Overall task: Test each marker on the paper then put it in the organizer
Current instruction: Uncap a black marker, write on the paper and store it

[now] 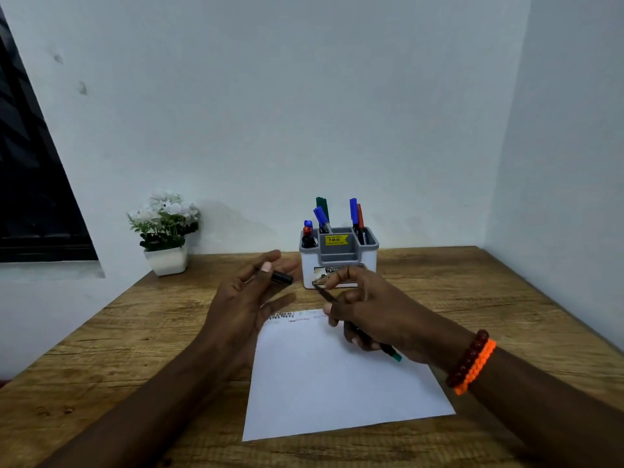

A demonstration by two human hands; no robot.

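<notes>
Above the paper [337, 373], right hand [364, 312] fingers pinch a light, stiff marker [341, 307] mid-barrel; left hand [250, 292] fingers hold its cap [282, 277].

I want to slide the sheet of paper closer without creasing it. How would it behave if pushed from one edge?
The paper looks like one thin, flat sheet, so it is probably floppy and would buckle sooner than slide. Nothing rests on it; the right hand with its marker seems to hover above, so it likely shifts easily on the wooden table.
</notes>
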